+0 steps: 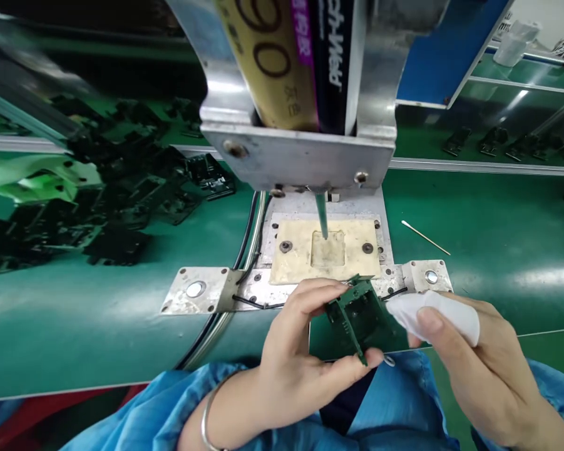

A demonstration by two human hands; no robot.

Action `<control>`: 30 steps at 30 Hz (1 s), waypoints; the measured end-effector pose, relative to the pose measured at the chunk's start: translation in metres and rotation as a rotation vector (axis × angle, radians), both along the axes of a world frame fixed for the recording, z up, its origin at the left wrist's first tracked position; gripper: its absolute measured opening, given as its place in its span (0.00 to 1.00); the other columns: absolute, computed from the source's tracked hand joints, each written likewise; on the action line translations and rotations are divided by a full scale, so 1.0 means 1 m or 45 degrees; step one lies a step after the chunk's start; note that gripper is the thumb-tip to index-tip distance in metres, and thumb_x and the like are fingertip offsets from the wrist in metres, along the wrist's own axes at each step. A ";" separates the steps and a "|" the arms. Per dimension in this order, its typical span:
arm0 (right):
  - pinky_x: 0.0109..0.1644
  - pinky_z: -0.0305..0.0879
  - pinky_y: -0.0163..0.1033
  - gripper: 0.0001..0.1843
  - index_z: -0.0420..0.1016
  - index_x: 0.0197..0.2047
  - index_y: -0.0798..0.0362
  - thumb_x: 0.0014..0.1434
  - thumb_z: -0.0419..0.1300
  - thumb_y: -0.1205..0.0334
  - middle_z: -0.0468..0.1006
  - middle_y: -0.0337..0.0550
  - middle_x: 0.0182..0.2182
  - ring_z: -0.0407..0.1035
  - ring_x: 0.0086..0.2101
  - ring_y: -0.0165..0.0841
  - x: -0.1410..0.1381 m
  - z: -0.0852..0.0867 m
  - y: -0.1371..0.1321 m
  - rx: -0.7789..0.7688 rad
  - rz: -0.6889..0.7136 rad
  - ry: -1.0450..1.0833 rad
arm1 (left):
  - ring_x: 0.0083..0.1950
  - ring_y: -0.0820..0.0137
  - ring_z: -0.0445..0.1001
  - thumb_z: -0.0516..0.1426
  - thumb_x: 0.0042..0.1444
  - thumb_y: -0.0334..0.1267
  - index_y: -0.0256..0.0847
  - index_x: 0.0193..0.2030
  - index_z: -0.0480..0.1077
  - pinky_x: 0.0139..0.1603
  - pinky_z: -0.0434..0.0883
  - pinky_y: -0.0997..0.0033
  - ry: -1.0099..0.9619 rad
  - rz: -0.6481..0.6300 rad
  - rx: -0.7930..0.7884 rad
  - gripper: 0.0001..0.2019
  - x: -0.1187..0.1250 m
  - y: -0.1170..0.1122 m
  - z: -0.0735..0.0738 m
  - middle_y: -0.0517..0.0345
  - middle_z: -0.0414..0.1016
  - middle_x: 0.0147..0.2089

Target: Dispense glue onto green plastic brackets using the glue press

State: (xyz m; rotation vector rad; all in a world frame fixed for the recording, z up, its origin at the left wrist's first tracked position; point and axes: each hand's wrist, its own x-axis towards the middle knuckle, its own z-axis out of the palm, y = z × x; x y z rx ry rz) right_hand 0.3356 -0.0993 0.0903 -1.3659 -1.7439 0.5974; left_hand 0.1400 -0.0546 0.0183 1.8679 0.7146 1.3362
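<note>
My left hand (300, 351) grips a dark green plastic housing (359, 313) between thumb and fingers, its open hollow side tilted up toward me. On the right, my right hand (479, 363) is close beside the housing's edge. A white finger cot (436, 313) covers its index finger, and the thumb presses against the cot. Whatever this pinch may hold is hidden. Just beyond the housing is a cream fixture block (291, 260) with a shallow square recess. Above that recess a green dispensing nozzle (322, 216) points down from a metal bracket (300, 160) carrying a large adhesive cartridge (282, 69).
Several dark housings (136, 200) are piled on the green bench at left, near a light green glove-like item (42, 178). A cotton swab (425, 237) lies at right. Metal button plates (176, 300) flank the fixture; cables (251, 244) run along its left side.
</note>
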 end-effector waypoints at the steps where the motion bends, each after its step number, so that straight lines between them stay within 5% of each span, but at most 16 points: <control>1: 0.22 0.57 0.33 0.16 0.65 0.28 0.49 0.70 0.52 0.66 0.65 0.33 0.20 0.61 0.19 0.26 0.002 -0.002 0.001 0.054 -0.012 -0.020 | 0.51 0.61 0.75 0.72 0.50 0.36 0.41 0.60 0.68 0.51 0.77 0.62 0.032 0.034 0.061 0.31 0.001 0.002 0.000 0.49 0.75 0.49; 6: 0.22 0.51 0.38 0.07 0.70 0.36 0.53 0.68 0.56 0.65 0.65 0.35 0.22 0.56 0.19 0.28 0.011 -0.019 0.010 0.369 0.219 -0.476 | 0.45 0.63 0.76 0.68 0.54 0.33 0.39 0.59 0.70 0.45 0.76 0.64 0.173 0.032 0.130 0.25 0.003 0.012 0.009 0.49 0.77 0.45; 10: 0.21 0.49 0.40 0.12 0.71 0.32 0.53 0.69 0.55 0.66 0.65 0.35 0.21 0.55 0.19 0.29 0.015 -0.019 0.006 0.277 0.398 -0.697 | 0.45 0.63 0.76 0.68 0.51 0.30 0.40 0.59 0.71 0.45 0.76 0.65 0.212 0.009 0.052 0.27 -0.004 0.015 0.010 0.50 0.78 0.45; 14: 0.23 0.59 0.37 0.11 0.71 0.32 0.50 0.69 0.56 0.64 0.69 0.36 0.22 0.61 0.18 0.28 0.033 -0.009 -0.010 0.217 0.226 -0.451 | 0.51 0.60 0.76 0.72 0.47 0.34 0.44 0.60 0.71 0.51 0.78 0.63 0.067 -0.093 -0.140 0.32 -0.009 0.015 0.005 0.49 0.77 0.49; 17: 0.21 0.58 0.34 0.09 0.71 0.34 0.48 0.68 0.58 0.65 0.69 0.34 0.22 0.61 0.17 0.26 0.039 -0.002 -0.009 0.118 -0.053 -0.150 | 0.49 0.59 0.80 0.71 0.51 0.40 0.48 0.62 0.70 0.46 0.81 0.64 -0.091 -0.416 -0.510 0.31 -0.006 0.013 0.004 0.47 0.77 0.52; 21: 0.20 0.58 0.30 0.19 0.65 0.24 0.49 0.68 0.57 0.62 0.66 0.31 0.17 0.60 0.17 0.25 0.018 0.001 0.009 -0.137 0.094 0.016 | 0.48 0.60 0.83 0.63 0.62 0.45 0.55 0.66 0.65 0.44 0.83 0.65 -0.264 -0.741 -0.884 0.27 0.001 0.011 0.004 0.45 0.76 0.58; 25: 0.26 0.62 0.32 0.12 0.70 0.26 0.50 0.62 0.61 0.61 0.73 0.33 0.21 0.66 0.21 0.27 -0.004 -0.011 0.016 -0.225 0.146 -0.151 | 0.52 0.60 0.81 0.66 0.59 0.45 0.57 0.65 0.65 0.49 0.82 0.66 -0.135 -0.532 -0.719 0.28 0.003 0.009 -0.008 0.48 0.75 0.57; 30: 0.25 0.54 0.36 0.16 0.68 0.21 0.51 0.60 0.56 0.62 0.72 0.38 0.18 0.65 0.19 0.30 0.021 -0.027 0.061 -0.220 -0.145 -0.693 | 0.63 0.48 0.73 0.68 0.56 0.37 0.54 0.71 0.58 0.59 0.77 0.43 0.304 0.117 -0.080 0.39 -0.009 0.005 -0.036 0.42 0.69 0.63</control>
